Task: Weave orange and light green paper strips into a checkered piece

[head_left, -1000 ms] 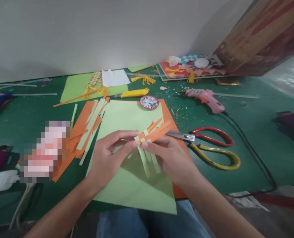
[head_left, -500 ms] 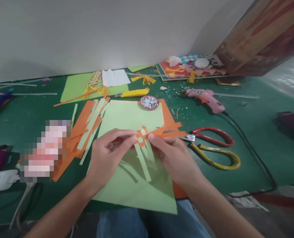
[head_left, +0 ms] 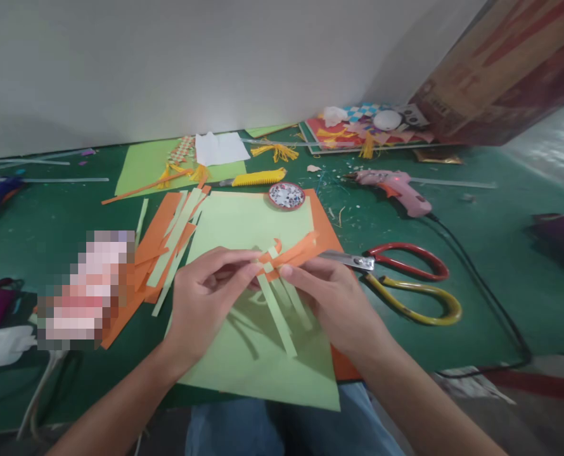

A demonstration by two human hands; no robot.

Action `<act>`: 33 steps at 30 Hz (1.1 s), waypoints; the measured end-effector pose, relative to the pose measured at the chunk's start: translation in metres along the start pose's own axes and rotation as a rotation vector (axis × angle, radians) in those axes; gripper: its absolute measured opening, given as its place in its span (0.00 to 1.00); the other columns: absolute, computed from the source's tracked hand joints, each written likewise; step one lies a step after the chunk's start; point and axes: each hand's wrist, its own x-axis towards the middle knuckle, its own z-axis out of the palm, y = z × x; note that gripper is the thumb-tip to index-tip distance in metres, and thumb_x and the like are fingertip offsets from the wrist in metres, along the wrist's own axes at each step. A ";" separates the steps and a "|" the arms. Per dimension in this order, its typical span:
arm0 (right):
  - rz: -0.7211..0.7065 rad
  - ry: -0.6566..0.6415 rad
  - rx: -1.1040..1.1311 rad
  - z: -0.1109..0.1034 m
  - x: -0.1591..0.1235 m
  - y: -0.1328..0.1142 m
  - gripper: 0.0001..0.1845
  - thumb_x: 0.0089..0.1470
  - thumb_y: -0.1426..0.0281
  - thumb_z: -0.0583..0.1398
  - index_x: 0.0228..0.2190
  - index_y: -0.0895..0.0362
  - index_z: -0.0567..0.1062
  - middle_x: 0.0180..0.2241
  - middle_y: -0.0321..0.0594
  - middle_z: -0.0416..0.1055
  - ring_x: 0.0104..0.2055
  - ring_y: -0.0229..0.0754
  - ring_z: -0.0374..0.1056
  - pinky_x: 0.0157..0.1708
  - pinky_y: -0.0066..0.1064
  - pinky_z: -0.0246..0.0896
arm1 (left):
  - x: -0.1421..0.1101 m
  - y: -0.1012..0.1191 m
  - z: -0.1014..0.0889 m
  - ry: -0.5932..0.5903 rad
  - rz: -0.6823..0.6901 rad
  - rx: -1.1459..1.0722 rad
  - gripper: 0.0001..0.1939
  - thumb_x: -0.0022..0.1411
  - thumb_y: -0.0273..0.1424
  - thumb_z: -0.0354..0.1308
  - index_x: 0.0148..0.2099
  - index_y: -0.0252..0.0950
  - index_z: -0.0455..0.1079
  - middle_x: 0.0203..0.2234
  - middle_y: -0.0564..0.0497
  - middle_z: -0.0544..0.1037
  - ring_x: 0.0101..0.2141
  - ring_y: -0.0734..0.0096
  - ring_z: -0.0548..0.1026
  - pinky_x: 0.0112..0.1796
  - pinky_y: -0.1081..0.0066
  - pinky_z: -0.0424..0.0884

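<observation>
Running along a pale wall (head_left: 191,69), the green counter (head_left: 510,266) carries a pink glue gun (head_left: 398,188) and large red-and-yellow-handled scissors (head_left: 365,261). A shallow red-rimmed dish (head_left: 286,197), filled with tiny white and dark pieces (head_left: 286,195), sits at the far edge of a pale green sheet (head_left: 244,221). Above that sheet is a weave of orange and green paper strips (head_left: 278,260): the left hand (head_left: 201,291) has its grip pinched on the left side, the right hand (head_left: 336,297) on the right.
</observation>
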 end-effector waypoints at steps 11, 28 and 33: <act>0.056 0.051 0.071 0.001 0.000 0.003 0.27 0.37 0.55 0.68 0.12 0.55 0.57 0.14 0.26 0.46 0.18 0.30 0.44 0.19 0.28 0.42 | 0.000 0.000 -0.002 -0.033 -0.047 0.017 0.05 0.55 0.29 0.63 0.36 0.42 0.77 0.28 0.57 0.81 0.25 0.79 0.78 0.29 0.83 0.75; -0.001 -0.098 -0.015 0.000 0.001 0.000 0.14 0.41 0.62 0.68 0.21 0.57 0.71 0.20 0.30 0.62 0.22 0.30 0.54 0.22 0.26 0.47 | -0.003 -0.001 -0.002 0.059 0.017 0.155 0.08 0.55 0.30 0.62 0.40 0.41 0.76 0.25 0.56 0.80 0.26 0.76 0.77 0.31 0.78 0.75; -0.003 -0.108 -0.019 0.002 0.000 0.000 0.16 0.39 0.60 0.68 0.20 0.57 0.70 0.18 0.29 0.60 0.21 0.30 0.51 0.21 0.26 0.45 | -0.004 -0.002 -0.002 0.065 0.047 0.185 0.09 0.56 0.29 0.62 0.41 0.41 0.76 0.25 0.57 0.79 0.26 0.78 0.77 0.32 0.81 0.74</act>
